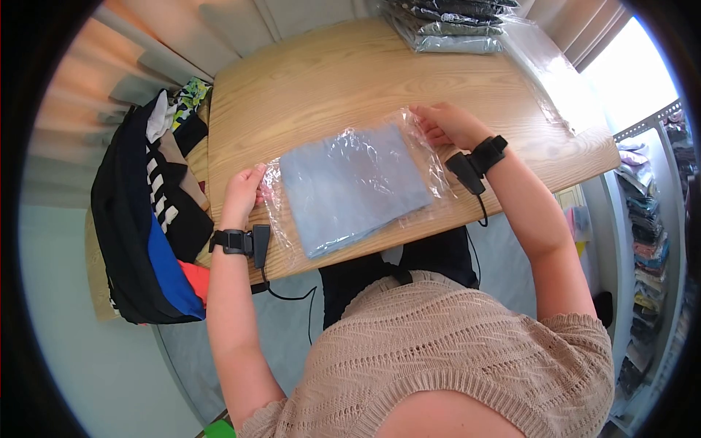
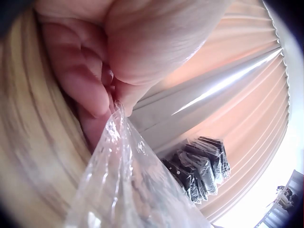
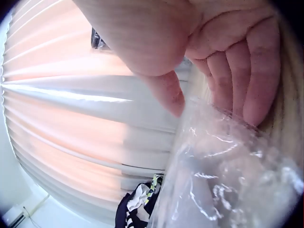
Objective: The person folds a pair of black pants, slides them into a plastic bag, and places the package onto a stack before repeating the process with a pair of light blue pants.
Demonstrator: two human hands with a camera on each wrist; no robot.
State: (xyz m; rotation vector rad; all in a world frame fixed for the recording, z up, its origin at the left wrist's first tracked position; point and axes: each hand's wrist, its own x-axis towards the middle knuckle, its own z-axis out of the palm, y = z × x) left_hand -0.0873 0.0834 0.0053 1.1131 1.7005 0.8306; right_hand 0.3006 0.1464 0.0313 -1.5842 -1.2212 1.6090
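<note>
A folded light blue garment lies flat inside a clear plastic bag close to the table's front edge. At the bag's left side, my left hand pinches the upper corner. The left wrist view shows the plastic gathered to a point between thumb and fingers. My right hand holds the upper right corner. In the right wrist view, the thumb lies beside the film, with the other fingers partly behind it.
Dark clothes in clear bags are stacked at the table's far side, beside flat empty plastic bags. A heap of loose clothes sits left of the table. Shelves of bagged garments stand at the right.
</note>
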